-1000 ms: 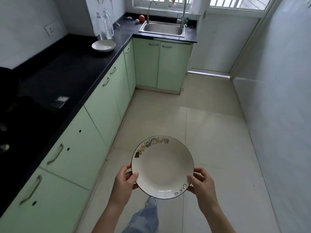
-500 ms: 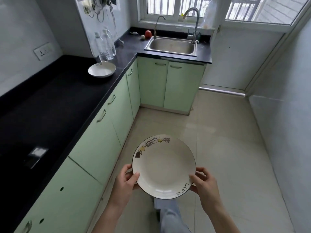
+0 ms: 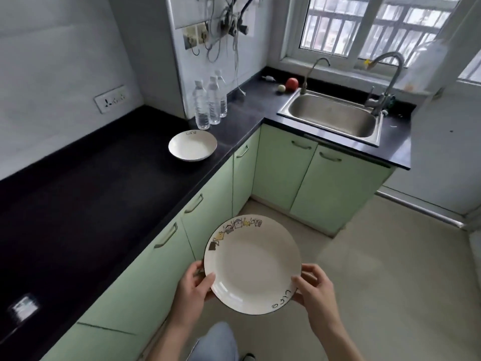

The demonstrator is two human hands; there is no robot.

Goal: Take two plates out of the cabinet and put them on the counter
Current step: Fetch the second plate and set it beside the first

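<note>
I hold a white plate [image 3: 253, 264] with a dark rim and small cartoon figures along its far edge, level over the floor beside the cabinets. My left hand [image 3: 194, 291] grips its left edge and my right hand [image 3: 313, 287] grips its right edge. A second white plate [image 3: 192, 146] lies on the black counter [image 3: 78, 204] ahead to the left, just in front of the water bottles. The pale green cabinet doors [image 3: 166, 256] below the counter are shut.
Three clear water bottles [image 3: 209, 102] stand in the counter's corner. A steel sink [image 3: 333, 117] with two taps sits under the window, with a red apple [image 3: 292, 84] beside it. Pale tiled floor [image 3: 390, 282] stretches to the right. My leg [image 3: 216, 342] shows below.
The view has moved forward along the counter and tilted up; the plate on the counter, the bottles and the sink look nearer. The plate stays held in both hands.
</note>
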